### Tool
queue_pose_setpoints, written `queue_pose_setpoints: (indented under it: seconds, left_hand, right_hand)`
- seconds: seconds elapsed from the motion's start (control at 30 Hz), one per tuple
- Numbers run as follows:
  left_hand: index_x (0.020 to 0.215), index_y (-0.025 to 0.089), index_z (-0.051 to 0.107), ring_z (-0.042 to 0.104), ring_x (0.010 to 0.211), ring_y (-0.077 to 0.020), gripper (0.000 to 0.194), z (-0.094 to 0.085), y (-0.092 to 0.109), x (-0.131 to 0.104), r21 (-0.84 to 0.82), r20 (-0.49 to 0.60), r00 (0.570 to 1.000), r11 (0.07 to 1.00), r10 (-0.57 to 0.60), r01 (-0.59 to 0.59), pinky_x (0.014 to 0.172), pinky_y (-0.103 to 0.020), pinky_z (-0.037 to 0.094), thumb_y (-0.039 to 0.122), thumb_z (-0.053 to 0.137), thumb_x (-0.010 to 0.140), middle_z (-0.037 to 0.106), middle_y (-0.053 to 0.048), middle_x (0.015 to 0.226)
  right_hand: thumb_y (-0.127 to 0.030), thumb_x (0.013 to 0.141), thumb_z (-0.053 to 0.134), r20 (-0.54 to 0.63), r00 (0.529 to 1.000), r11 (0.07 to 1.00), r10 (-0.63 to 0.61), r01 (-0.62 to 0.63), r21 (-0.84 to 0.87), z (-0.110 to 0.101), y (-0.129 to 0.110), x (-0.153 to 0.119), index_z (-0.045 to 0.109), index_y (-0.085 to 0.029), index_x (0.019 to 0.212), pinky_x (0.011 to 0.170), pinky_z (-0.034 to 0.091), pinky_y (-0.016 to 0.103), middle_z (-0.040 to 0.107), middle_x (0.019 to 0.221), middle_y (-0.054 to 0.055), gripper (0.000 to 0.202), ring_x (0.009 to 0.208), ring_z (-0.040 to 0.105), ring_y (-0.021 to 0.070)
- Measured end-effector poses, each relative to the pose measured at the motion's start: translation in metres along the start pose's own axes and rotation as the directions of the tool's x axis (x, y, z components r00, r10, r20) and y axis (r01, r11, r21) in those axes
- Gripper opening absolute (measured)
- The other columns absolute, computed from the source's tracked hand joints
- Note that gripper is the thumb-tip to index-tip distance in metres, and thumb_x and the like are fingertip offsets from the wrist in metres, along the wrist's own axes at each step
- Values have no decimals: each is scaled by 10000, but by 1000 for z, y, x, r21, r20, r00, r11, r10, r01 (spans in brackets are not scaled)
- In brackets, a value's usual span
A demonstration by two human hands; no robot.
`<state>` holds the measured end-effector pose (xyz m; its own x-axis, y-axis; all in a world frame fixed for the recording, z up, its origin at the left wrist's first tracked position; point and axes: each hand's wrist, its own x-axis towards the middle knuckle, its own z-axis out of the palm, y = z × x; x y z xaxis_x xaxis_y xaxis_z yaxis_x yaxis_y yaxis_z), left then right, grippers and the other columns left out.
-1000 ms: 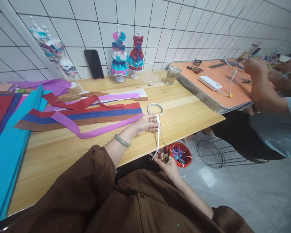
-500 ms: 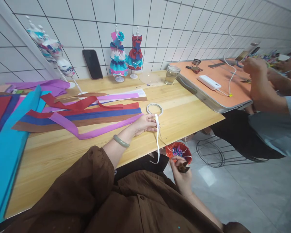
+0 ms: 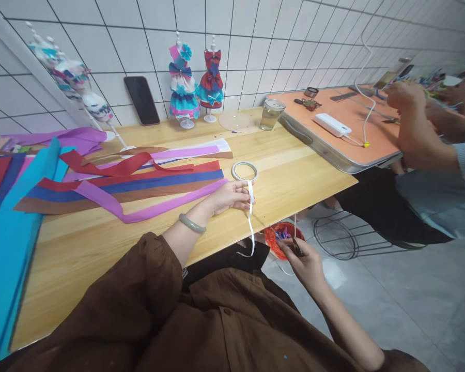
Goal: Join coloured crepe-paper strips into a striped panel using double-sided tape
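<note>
Over the table's front part, my left hand (image 3: 232, 197) pinches a narrow white strip (image 3: 250, 219) that hangs down past the table edge. A roll of tape (image 3: 245, 171) lies flat just beyond those fingers. My right hand (image 3: 303, 258), below the table edge, is closed round a small dark tool (image 3: 296, 247), its kind partly hidden by the fingers. A thin pale line runs from the left fingers toward the right hand. Behind the right fingertips is a red-lined bin (image 3: 271, 238) with colourful scraps.
Long fabric strips (image 3: 139, 186) in purple, red, blue and brown lie on the left. A phone (image 3: 141, 101), two dressed miniature mannequins (image 3: 185, 93) and a glass jar (image 3: 272, 114) stand at the back. A co-worker's arm (image 3: 418, 124) is over the orange table (image 3: 352, 150).
My right hand has moved up and to the right, in front of the bin. My left hand stays nearly in place with the white strip. The view has shifted slightly.
</note>
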<state>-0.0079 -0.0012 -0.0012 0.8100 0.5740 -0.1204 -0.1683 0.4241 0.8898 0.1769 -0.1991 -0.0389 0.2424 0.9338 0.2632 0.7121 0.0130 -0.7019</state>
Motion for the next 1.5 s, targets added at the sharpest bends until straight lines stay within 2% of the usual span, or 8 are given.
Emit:
queue_pose_setpoints:
  seconds: [0.2,0.37,0.57,1.0,1.1,1.23,1.33,1.5]
  left_hand:
    - [1174,125,474,632,747,-165,445,2,1,-2,15,30,999,1000,-19,19,764,-419,493,46,582,749,637,-77,823]
    - [1158,120,477,630,788,-184,435,4,-1,-1,16,59,998,1000,-16,15,762,-426,491,59,592,744,630,-84,841]
    - [1130,132,499,621,781,-168,422,10,-3,-1,33,56,998,999,5,-7,760,-412,487,81,616,727,622,-72,843]
    - [1113,153,514,617,813,-165,410,9,-6,2,16,24,999,1000,26,-27,779,-395,479,102,628,723,622,-69,861]
    - [1109,152,518,620,812,-166,394,9,-6,2,15,15,1000,1000,22,-22,782,-397,476,109,621,731,627,-73,859]
    - [1109,144,520,624,811,-167,426,10,-5,2,15,5,1000,1000,18,-18,786,-393,474,102,648,704,635,-82,867]
    - [1099,136,532,626,815,-167,418,11,-5,2,12,-30,999,1000,17,-17,789,-388,476,89,646,700,634,-83,876]
    - [1129,138,523,630,798,-177,448,12,-8,3,-1,-82,996,1000,19,-19,773,-401,489,68,634,701,626,-66,838]
  right_hand:
    - [-377,781,556,115,983,982,144,-156,104,-15,-18,0,601,-182,647,535,406,241,576,566,6,241,545,520,135]
    - [-433,736,595,69,943,907,326,-333,257,-7,3,8,548,-159,538,425,324,222,486,499,-11,341,445,400,87]
    - [-459,662,664,302,826,522,476,-542,659,24,33,18,613,-129,689,324,135,183,254,381,-105,336,335,190,28]
    - [-390,614,723,295,839,253,457,-440,862,70,46,33,410,-210,688,295,179,125,224,514,-118,368,348,151,7]
    - [-339,590,741,298,832,235,467,-442,866,68,54,35,420,-214,688,290,179,121,263,497,-120,358,338,162,8]
    - [-294,573,736,256,814,256,521,-435,863,57,67,27,515,-216,812,285,172,132,536,631,-68,335,333,181,-5]
    - [-301,568,728,123,784,326,608,-388,862,44,75,15,550,-196,876,288,151,142,627,762,-7,372,327,187,-18]
    - [-347,606,697,-114,759,487,641,-287,825,18,69,15,584,-170,911,315,206,164,591,596,-39,370,323,307,14]
